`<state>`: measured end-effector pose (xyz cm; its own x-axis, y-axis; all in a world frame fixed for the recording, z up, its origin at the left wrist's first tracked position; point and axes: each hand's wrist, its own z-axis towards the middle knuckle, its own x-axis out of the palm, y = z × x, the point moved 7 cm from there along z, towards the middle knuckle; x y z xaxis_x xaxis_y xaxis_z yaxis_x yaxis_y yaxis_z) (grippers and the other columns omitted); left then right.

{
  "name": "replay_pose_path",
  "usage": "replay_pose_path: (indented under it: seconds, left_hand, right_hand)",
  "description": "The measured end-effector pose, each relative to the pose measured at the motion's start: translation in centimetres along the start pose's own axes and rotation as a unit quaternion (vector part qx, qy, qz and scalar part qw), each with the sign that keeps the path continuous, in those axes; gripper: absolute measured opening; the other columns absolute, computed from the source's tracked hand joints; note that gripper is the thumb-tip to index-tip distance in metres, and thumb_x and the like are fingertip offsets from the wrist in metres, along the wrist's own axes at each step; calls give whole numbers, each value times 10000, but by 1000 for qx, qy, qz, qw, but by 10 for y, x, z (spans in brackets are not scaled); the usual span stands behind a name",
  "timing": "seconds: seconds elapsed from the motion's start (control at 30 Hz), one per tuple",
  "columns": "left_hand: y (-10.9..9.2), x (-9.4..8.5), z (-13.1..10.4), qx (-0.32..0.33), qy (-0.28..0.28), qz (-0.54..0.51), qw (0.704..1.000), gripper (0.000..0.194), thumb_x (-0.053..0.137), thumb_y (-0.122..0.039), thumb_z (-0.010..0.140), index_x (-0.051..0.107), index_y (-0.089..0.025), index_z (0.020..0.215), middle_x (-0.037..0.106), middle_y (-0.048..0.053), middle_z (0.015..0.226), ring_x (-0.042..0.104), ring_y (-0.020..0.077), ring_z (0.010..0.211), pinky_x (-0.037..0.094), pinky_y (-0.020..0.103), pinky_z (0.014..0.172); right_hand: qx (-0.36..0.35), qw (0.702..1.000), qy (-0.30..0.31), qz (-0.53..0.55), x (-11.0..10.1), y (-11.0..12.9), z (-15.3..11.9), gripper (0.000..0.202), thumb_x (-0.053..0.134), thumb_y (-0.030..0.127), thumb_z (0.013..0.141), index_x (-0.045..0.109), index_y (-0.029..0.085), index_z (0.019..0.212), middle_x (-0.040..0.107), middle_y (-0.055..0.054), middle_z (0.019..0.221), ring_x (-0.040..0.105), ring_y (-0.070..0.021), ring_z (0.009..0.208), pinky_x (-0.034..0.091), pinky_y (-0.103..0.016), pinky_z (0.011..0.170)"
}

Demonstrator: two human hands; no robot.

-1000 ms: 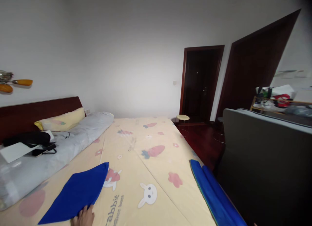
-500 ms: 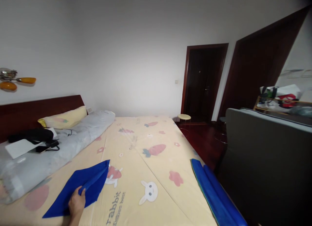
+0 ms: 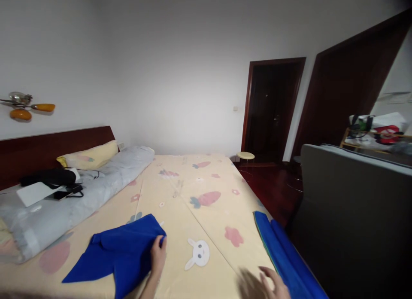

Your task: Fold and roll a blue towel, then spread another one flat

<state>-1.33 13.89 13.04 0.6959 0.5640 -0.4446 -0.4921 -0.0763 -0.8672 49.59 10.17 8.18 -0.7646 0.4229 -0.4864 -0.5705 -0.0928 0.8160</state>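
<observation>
A blue cloth (image 3: 125,247) lies partly unfolded on the bed sheet (image 3: 180,230), which is printed with rabbits and carrots. My left hand (image 3: 158,254) pinches the cloth's right edge between thumb and fingers. Low in the view, my right hand (image 3: 273,284) hovers with its fingers apart, holding nothing, beside a second blue cloth (image 3: 283,251). That second cloth is folded long and lies along the bed's right edge.
A grey rolled quilt (image 3: 96,191) on the left carries a white flat item (image 3: 35,193) and black items. Beyond are a yellow pillow (image 3: 93,156) and a headboard (image 3: 64,142). A dark grey panel (image 3: 347,217) and a round stool (image 3: 245,155) stand right.
My left hand has moved right, drawing the cloth's edge with it, and the cloth is more spread. My right hand has come into view at the bottom. The view has shifted slightly left.
</observation>
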Motion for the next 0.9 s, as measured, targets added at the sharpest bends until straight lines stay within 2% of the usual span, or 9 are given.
replay_pose_path:
  seconds: [0.07, 0.17, 0.23, 0.3, 0.37, 0.53, 0.67, 0.77, 0.9]
  left_hand:
    - [-14, 48, -34, 6, 46, -36, 998, 484, 421, -670, 699, 583, -226, 802, 712, 108, 898, 641, 265, 883, 496, 368, 840]
    - [-38, 111, -87, 14, 135, -83, 987, 422, 452, -644, 716, 561, -237, 707, 663, 34, 723, 611, 209, 742, 497, 321, 735]
    - [-49, 140, -117, 14, 188, -102, 977, 362, 466, -578, 740, 538, -234, 652, 606, 0, 641, 570, 180, 676, 479, 300, 688]
    - [-53, 157, -137, 10, 233, -112, 966, 300, 500, -503, 741, 529, -231, 617, 569, -16, 609, 542, 165, 664, 460, 288, 687]
    - [-52, 162, -148, 4, 270, -115, 956, 244, 546, -444, 717, 536, -231, 599, 555, -22, 605, 531, 163, 684, 444, 285, 712]
    - [-41, 156, -156, -7, 352, -117, 928, 220, 556, -358, 682, 510, -228, 511, 488, -32, 546, 479, 153, 640, 408, 297, 702]
    - [-40, 155, -162, -8, 396, -121, 910, 217, 573, -304, 617, 464, -221, 448, 430, -52, 497, 407, 122, 560, 365, 291, 640]
    - [-40, 153, -161, -10, 386, -122, 914, 228, 587, -310, 595, 459, -218, 430, 414, -54, 484, 393, 119, 552, 347, 291, 623]
    - [-37, 137, -145, -16, 319, -133, 938, 304, 573, -442, 651, 471, -221, 468, 441, -40, 521, 441, 145, 603, 376, 301, 664]
  right_hand:
    - [75, 987, 82, 119, 56, 31, -13, 482, 502, 682, 652, 693, 249, 742, 736, -82, 804, 674, -320, 829, 545, -418, 694]
    - [176, 927, 206, 260, 132, 66, -38, 522, 627, 723, 547, 667, 214, 656, 688, -56, 656, 648, -249, 699, 494, -329, 605]
    - [265, 866, 250, 344, 167, 74, -54, 570, 642, 761, 504, 638, 207, 637, 633, -31, 581, 605, -194, 595, 438, -284, 531]
    - [323, 816, 262, 401, 185, 77, -63, 573, 625, 775, 511, 607, 211, 611, 581, -4, 534, 572, -163, 553, 414, -263, 518]
    - [311, 812, 266, 415, 188, 79, -62, 506, 650, 710, 539, 593, 210, 581, 556, 15, 520, 545, -142, 548, 408, -255, 536]
    - [242, 839, 283, 397, 180, 81, -54, 295, 751, 437, 488, 645, 169, 554, 537, 37, 490, 443, -91, 498, 339, -236, 522]
    - [216, 857, 263, 386, 176, 81, -49, 243, 751, 379, 494, 634, 168, 525, 511, 52, 482, 405, -79, 505, 294, -225, 504]
    - [210, 865, 241, 388, 173, 78, -49, 317, 760, 449, 500, 609, 172, 531, 502, 54, 495, 416, -84, 519, 295, -225, 508]
    - [218, 863, 211, 404, 162, 72, -48, 449, 726, 610, 533, 582, 187, 583, 478, 65, 504, 421, -85, 505, 315, -230, 516]
